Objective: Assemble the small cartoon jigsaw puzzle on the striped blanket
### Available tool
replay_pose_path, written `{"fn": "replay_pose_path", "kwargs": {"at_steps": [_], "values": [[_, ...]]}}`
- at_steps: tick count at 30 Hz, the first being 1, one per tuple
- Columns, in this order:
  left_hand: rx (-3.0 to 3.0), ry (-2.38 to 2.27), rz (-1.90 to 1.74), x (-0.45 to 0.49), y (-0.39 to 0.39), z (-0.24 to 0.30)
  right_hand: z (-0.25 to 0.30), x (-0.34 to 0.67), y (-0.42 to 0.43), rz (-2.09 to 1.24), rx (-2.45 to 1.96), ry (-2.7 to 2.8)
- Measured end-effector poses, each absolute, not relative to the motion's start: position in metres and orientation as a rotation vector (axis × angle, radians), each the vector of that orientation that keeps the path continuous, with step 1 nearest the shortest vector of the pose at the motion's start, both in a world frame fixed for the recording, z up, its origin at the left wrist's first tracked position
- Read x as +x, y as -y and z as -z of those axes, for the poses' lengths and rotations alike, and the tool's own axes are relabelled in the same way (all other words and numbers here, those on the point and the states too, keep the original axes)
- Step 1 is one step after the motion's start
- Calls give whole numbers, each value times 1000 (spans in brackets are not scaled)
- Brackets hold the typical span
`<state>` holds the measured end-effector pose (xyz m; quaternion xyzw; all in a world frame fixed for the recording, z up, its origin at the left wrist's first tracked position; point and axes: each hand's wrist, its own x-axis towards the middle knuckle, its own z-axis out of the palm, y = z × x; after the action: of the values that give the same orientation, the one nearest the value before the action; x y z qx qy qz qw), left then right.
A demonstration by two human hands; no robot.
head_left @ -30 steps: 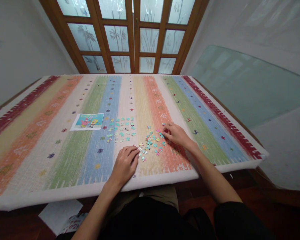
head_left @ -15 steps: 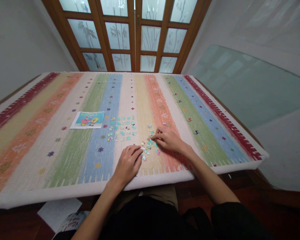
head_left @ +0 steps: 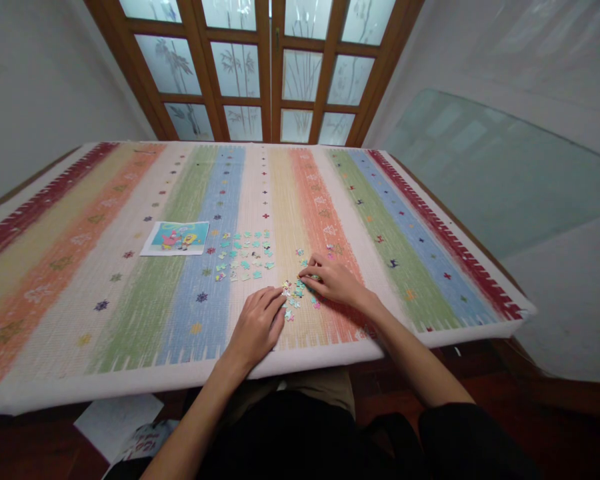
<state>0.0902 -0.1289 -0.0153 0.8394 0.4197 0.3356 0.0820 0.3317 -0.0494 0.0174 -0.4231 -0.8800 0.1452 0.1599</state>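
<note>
Loose jigsaw puzzle pieces (head_left: 289,304), mostly teal with some pink and yellow, lie in a small pile near the table's front edge. My right hand (head_left: 333,279) is over the pile's right side, thumb and forefinger pinched on a small puzzle piece (head_left: 301,277), mostly hidden by the fingertips. On the pile's left, my left hand (head_left: 260,320) rests on the cloth with fingers stretched out, fingertips touching the edge pieces. Beyond it, several puzzle pieces (head_left: 246,255) are laid out in spaced rows. A printed cartoon picture (head_left: 176,238) lies flat to their left.
A striped tablecloth (head_left: 130,293) covers the wide table, its white border (head_left: 300,363) hanging over the front edge. Wooden doors with frosted panes (head_left: 270,73) stand behind. Below the table at left lies a white sheet (head_left: 115,420).
My right hand has shifted slightly left and down over the pile, still pinching. My left hand has stayed nearly in place; the laid-out rows look the same.
</note>
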Motion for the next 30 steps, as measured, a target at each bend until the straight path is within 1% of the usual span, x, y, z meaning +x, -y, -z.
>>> {"fn": "replay_pose_path", "kwargs": {"at_steps": [13, 18, 23, 27, 30], "values": [[2506, -1231, -982, 90, 129, 17, -17, 320, 31, -337, -1327, 2449], [2613, -1128, -847, 92, 129, 14, -17, 338, 32, -418, -1296, 2420], [2691, -1071, -753, 94, 130, 11, -12, 348, 39, -417, -1272, 2420], [2702, -1026, -786, 93, 131, 11, -10, 350, 44, -405, -1279, 2426], [2690, -1037, -876, 93, 131, 13, -8, 350, 44, -398, -1281, 2427]]}}
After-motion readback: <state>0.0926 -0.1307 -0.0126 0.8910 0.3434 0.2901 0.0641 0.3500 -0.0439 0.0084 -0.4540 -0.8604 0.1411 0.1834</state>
